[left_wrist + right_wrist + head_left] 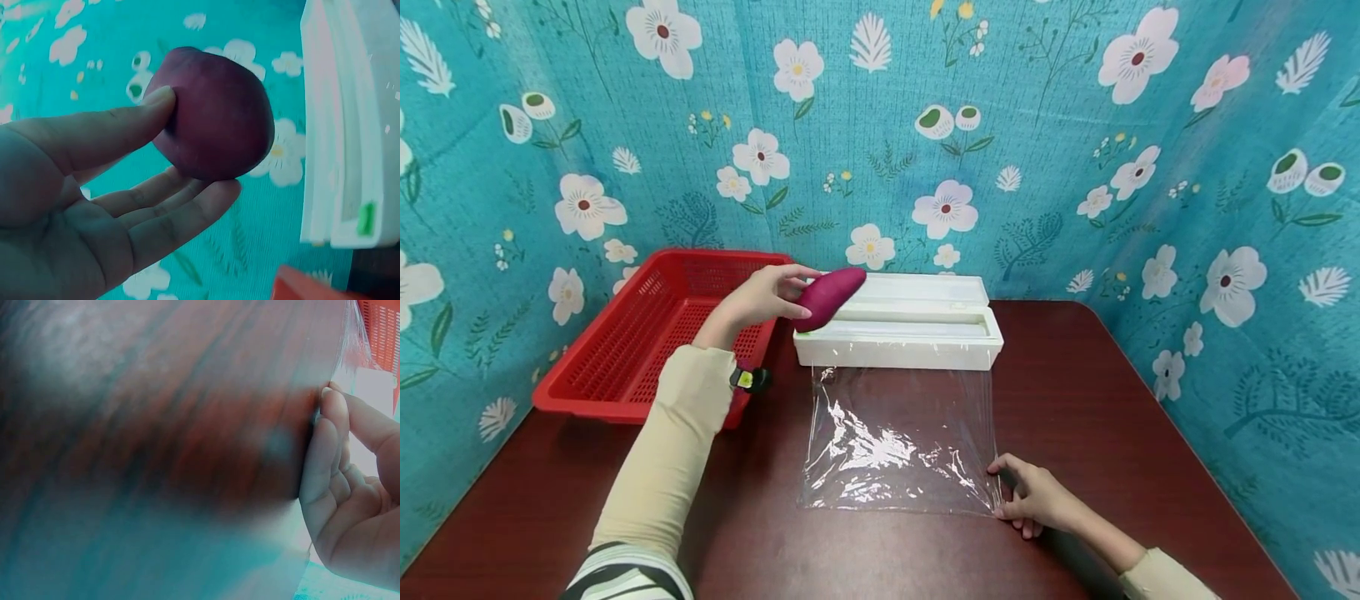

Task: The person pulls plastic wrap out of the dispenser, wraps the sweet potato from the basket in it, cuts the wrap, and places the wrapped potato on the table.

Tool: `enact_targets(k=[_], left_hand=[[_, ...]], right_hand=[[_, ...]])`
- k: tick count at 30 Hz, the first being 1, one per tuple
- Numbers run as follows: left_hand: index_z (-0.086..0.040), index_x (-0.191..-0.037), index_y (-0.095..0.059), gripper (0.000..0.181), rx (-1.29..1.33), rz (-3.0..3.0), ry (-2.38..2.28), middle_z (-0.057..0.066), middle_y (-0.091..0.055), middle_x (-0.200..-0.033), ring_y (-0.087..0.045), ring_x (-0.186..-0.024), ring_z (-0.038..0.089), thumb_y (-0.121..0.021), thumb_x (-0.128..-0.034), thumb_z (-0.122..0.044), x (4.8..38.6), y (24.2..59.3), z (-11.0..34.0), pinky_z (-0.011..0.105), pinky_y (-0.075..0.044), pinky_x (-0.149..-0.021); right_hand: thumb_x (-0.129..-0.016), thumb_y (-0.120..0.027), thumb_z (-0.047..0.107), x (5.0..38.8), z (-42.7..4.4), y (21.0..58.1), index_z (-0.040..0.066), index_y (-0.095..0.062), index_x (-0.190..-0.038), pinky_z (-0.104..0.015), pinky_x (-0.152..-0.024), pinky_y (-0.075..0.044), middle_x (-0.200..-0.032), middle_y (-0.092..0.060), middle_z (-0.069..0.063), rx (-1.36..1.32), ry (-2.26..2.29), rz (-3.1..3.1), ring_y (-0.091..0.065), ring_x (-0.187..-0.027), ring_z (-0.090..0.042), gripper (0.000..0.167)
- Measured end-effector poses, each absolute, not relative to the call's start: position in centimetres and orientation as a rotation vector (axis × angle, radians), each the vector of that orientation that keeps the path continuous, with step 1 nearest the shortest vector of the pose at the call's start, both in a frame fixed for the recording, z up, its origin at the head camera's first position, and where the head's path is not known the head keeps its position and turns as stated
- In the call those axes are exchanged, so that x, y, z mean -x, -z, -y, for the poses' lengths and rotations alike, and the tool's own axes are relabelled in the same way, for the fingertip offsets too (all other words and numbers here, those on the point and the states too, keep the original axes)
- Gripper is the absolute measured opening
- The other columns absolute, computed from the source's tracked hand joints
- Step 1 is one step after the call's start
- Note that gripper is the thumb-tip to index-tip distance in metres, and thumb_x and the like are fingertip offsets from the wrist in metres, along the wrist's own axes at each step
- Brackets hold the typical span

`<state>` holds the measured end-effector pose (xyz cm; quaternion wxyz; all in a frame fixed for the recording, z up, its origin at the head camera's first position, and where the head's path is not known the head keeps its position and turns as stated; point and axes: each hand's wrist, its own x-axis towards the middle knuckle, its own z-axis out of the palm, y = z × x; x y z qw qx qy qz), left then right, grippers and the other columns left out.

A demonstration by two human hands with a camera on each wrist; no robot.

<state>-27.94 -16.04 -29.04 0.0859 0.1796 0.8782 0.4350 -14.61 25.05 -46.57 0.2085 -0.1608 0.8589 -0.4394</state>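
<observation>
My left hand [766, 295] grips a purple sweet potato [832, 298] between thumb and fingers, above the left end of the white cling film box [898, 353]. Seen from the left wrist, the sweet potato [215, 115] looks rounded, with the thumb on its near side and fingertips beneath. Clear cling film [898, 446] runs out from the box's front and lies over the table towards me. At the film's near right corner, my right hand [1036, 498] pinches the edge. The right wrist view shows that hand's [350, 494] thumb and index tips close together; the film there is hard to make out.
A red perforated plastic basket [568, 407] stands on the left of the dark red-brown table [1075, 392]. The box's lid [917, 290] is raised at the back, near the blue floral cloth [880, 142] that hangs behind and beside the table.
</observation>
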Motion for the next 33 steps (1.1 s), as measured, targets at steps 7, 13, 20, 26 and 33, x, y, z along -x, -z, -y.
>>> enact_targets(k=[7,13,20,26,33], left_hand=[[-0.003,-0.127,-0.047,0.053,-0.755,-2.595,-1.222,0.021,-0.053,-0.117,-0.055,-0.100,0.032,-0.066,-0.0768,0.001,26.6,30.3,13.2,0.038,-0.048,-0.076],[-0.001,-0.124,-0.049,0.052,-0.908,-2.551,-1.204,0.020,-0.055,-0.114,-0.056,-0.098,0.031,-0.067,-0.0754,0.003,25.7,32.2,11.2,0.038,-0.047,-0.079],[-0.002,-0.124,-0.049,0.052,-1.011,-2.449,-1.177,0.018,-0.055,-0.115,-0.055,-0.100,0.030,-0.067,-0.0759,0.003,25.2,34.6,9.9,0.034,-0.046,-0.081],[0.001,-0.123,-0.048,0.052,-1.071,-2.372,-1.175,0.019,-0.055,-0.114,-0.053,-0.105,0.028,-0.067,-0.0744,0.006,24.7,36.9,9.0,0.034,-0.044,-0.085],[0.002,-0.118,-0.053,0.049,-1.117,-2.308,-1.094,0.017,-0.058,-0.111,-0.054,-0.103,0.023,-0.069,-0.0712,0.007,23.9,39.1,8.1,0.030,-0.045,-0.083]], right_hand=[[-0.072,-0.074,0.013,14.6,-25.1,46.6,0.005,-0.046,-0.112,-0.034,-0.031,-0.042,-0.048,-0.052,-0.005,0.460,1.218,-2.407,-0.053,-0.037,-0.015,0.049],[-0.071,-0.074,0.014,14.6,-25.1,46.6,0.005,-0.046,-0.111,-0.034,-0.031,-0.042,-0.048,-0.052,-0.005,0.461,1.220,-2.416,-0.053,-0.036,-0.015,0.050],[-0.071,-0.075,0.014,14.7,-25.0,46.6,0.005,-0.046,-0.111,-0.035,-0.031,-0.042,-0.048,-0.052,-0.005,0.445,1.223,-2.414,-0.053,-0.036,-0.016,0.050],[-0.071,-0.075,0.014,14.7,-25.0,46.6,0.005,-0.046,-0.111,-0.033,-0.031,-0.042,-0.048,-0.052,-0.004,0.427,1.227,-2.409,-0.052,-0.036,-0.013,0.050],[-0.071,-0.074,0.013,14.5,-25.0,46.6,0.005,-0.046,-0.112,-0.032,-0.031,-0.042,-0.048,-0.052,-0.004,0.434,1.245,-2.400,-0.052,-0.036,-0.013,0.050]])
